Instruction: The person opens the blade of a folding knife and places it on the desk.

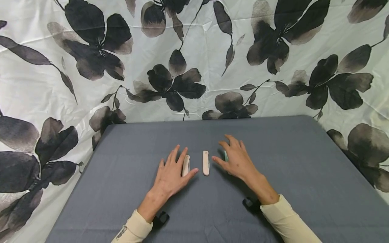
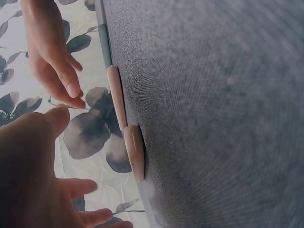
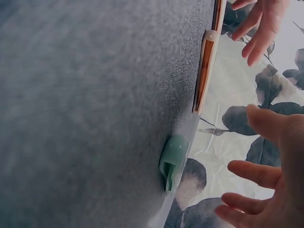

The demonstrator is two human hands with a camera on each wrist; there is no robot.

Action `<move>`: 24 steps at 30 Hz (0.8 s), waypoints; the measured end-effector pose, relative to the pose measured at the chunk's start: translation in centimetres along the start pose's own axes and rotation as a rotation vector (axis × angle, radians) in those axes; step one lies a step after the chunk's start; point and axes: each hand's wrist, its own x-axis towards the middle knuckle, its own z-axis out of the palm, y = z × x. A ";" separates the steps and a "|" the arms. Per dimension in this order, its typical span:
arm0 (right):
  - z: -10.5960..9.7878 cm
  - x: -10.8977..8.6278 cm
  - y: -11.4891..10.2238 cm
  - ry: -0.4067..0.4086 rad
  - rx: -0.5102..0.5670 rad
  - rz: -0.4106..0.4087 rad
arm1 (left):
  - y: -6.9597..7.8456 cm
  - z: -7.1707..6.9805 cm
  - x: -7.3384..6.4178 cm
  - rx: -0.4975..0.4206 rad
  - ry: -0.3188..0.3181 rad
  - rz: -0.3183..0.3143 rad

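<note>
Toward the desk's far edge, wide-spread left hand and right hand hover by two slim pale-pink handles and a green handle.

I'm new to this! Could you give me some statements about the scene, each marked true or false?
1. Two slim pink items, one on the left and one in the middle, lie on the gray table. True.
2. The right hand grips the middle pink item. False: it grips nothing.
3. A green item lies near the right hand. True.
4. The green item lies between the pink ones. False: it is at the row's right end.
5. The left hand has its fingers outstretched. True.
6. The cloth behind is striped. False: it has dark flowers.
</note>
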 end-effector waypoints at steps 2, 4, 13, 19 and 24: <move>0.0 0.0 -0.3 0.002 0.011 -0.011 | 0.0 -0.1 -0.1 -0.003 -0.002 -0.002; -0.1 0.0 -0.5 -0.006 0.026 -0.009 | -0.1 -0.2 -0.3 -0.009 -0.014 -0.008; 0.3 0.5 -1.8 -0.014 0.103 -0.008 | -0.3 -0.6 -0.8 -0.086 -0.036 -0.062; 0.7 0.6 -3.1 -0.001 0.125 -0.041 | -0.6 -0.6 -1.3 -0.086 -0.003 -0.058; 0.9 1.0 -4.4 -0.001 0.142 -0.069 | -1.0 -0.7 -1.7 -0.054 0.035 -0.045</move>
